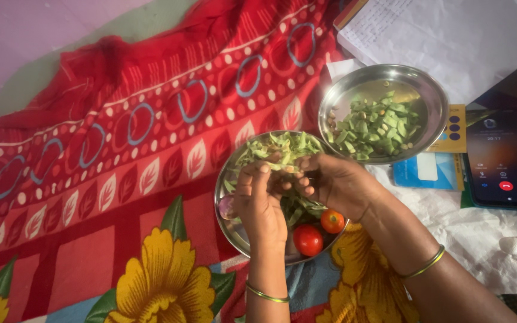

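both hands, left hand point(262, 203) and right hand point(335, 182), fingers pinching one green bean pod point(277, 160) over steel plate point(225, 203), frame centre; tomatoes point(308, 239) below.

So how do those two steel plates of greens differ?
The near plate holds whole green pods plus two red tomatoes; the far plate holds chopped pieces and loose seeds. Both hands work over the near plate; the far plate sits untouched. Both are round, shiny steel.
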